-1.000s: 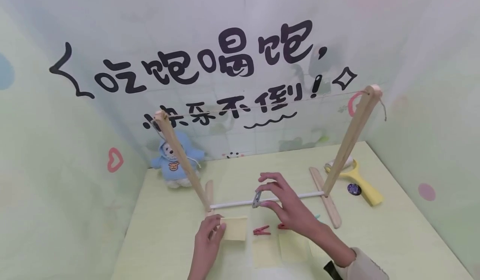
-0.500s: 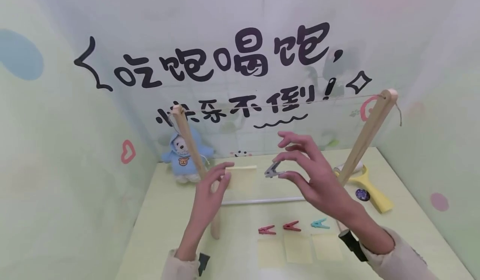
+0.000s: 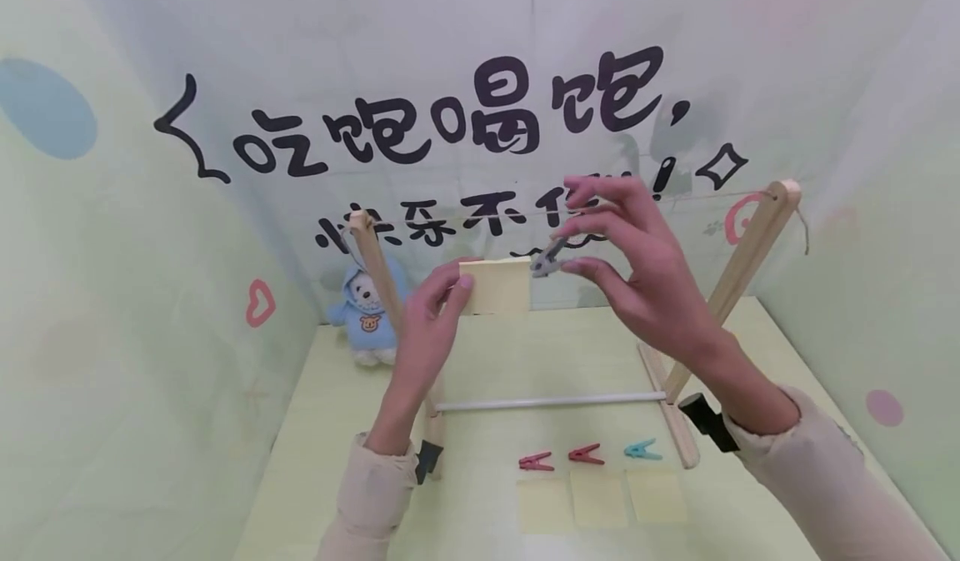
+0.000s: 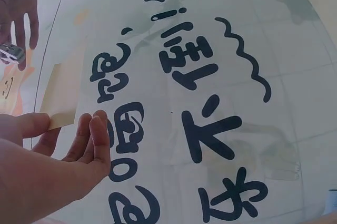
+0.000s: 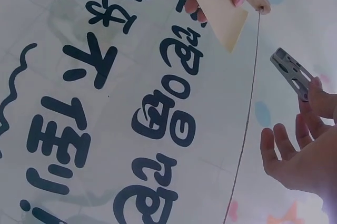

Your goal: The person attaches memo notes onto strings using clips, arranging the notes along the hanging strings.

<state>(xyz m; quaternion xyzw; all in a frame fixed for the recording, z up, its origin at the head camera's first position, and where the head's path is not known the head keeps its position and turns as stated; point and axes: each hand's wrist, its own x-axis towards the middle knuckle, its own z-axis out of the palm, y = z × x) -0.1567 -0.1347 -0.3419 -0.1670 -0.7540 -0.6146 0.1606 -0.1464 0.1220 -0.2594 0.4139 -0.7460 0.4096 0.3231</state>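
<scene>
My left hand [image 3: 431, 323] pinches a pale yellow sticky note [image 3: 497, 288] by its left edge between thumb and fingers. A grey clothespin [image 3: 550, 259] is pinched between the thumb and index finger of my right hand [image 3: 652, 286]. In the head view, its tip appears at the note's upper right corner, but the right wrist view shows the two apart. A thin string [image 5: 248, 113] runs between the hands in that view. On the table lie a pink clothespin [image 3: 536, 462], a red clothespin [image 3: 586, 454] and a turquoise clothespin [image 3: 643, 450], behind several sticky notes [image 3: 598, 500].
The string is tied between a left wooden post [image 3: 378, 261] and a right wooden post [image 3: 757, 248]. A white rod [image 3: 551, 403] joins them low down. Behind the left post sits a plush toy [image 3: 367, 323] in blue. A printed wall [image 3: 480, 11] closes the back.
Both hands have risen from low over the table toward the string, carrying the sticky note and the grey clothespin. The clothespins and notes on the table have come into fuller view.
</scene>
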